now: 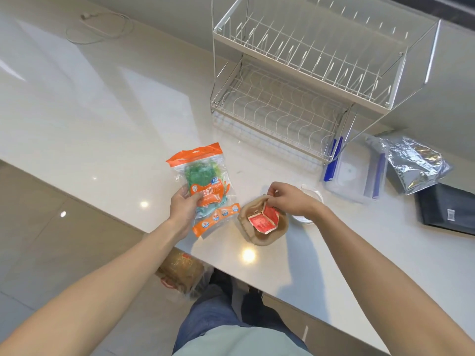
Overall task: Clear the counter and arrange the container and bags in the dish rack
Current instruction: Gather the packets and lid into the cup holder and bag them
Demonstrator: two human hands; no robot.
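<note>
L hand (185,204) grips an orange-and-clear bag (205,187) of green items by its left edge, thumb over the front; bag is held just above the white counter (102,119), near its front edge. R hand (288,199) is closed in a pinch on the far rim of a brown paper bag (262,226) that sits on the counter just right of the orange bag. Brown bag's mouth is open w/ red packets (264,220) showing inside. Behind the R hand a white round item (312,195) is partly hidden; can't tell what it is.

Two-tier wire dish rack (295,80) stands at the far right of the counter, both tiers bare wire. Clear container w/ blue clips (354,173) lies on the counter just near-right of the rack's corner, touching or almost touching its frame. Right of that: crumpled silver foil bag (413,163), then a dark flat box (447,210) near the right edge. White cable (100,29) coiled far left on the counter. On the floor under the counter edge, another brown packet in plastic (182,274).
</note>
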